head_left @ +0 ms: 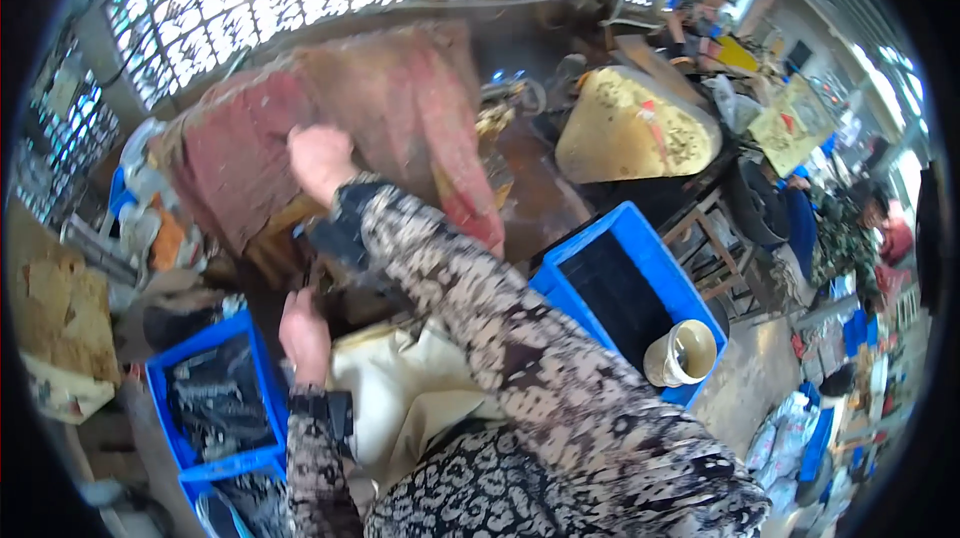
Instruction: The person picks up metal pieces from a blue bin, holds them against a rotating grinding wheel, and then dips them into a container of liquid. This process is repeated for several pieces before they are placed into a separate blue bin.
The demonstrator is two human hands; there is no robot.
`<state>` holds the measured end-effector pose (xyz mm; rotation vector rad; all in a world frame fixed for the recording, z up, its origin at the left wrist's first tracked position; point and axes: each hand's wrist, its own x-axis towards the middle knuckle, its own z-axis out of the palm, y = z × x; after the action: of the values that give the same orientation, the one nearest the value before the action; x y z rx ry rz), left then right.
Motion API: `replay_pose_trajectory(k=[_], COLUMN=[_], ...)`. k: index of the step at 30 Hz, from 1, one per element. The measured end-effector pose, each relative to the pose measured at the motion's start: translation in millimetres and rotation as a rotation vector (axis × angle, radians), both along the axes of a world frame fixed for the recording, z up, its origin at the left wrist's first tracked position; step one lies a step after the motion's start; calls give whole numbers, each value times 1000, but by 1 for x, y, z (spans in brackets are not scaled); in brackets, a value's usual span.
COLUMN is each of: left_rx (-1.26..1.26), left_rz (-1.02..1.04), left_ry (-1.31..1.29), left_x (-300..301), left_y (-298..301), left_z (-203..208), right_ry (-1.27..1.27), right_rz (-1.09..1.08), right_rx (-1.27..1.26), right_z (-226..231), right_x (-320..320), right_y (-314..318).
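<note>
My right hand [322,160] is closed in front of a worn red-brown cloth [250,128] draped over a bulky form. What its fingers hold, if anything, is hidden. Lower down, my left hand [303,333] has its fingers drawn together beside a dark, shadowed gap under the cloth's edge. Something small and dark shows at its fingertips, too unclear to name. Close by my right cuff is a dark grey piece [338,243], partly covered by the sleeve. A cream sheet [400,388] lies over my lap.
A blue crate [210,393] of dark metal pieces stands at left, another blue crate [235,473] below it. At right, a blue crate [615,278] carries a whitish bucket [682,353] on its near corner. Beyond sits a yellowish rounded block [638,126]. Other people work at far right.
</note>
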<state>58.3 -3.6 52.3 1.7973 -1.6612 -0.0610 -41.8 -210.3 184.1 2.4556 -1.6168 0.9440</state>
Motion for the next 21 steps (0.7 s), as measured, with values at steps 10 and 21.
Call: replay_pose_trajectory(k=[10, 21], left_rx=[-15, -8], left_rz=[55, 90], left_ry=[-87, -32], left_x=[6, 9], left_y=[-6, 0], left_z=[-6, -9], right_ry=[69, 70], right_rz=[81, 76], right_rx=[40, 7], right_z=[-3, -7], right_x=[-2, 3], right_y=[-16, -12])
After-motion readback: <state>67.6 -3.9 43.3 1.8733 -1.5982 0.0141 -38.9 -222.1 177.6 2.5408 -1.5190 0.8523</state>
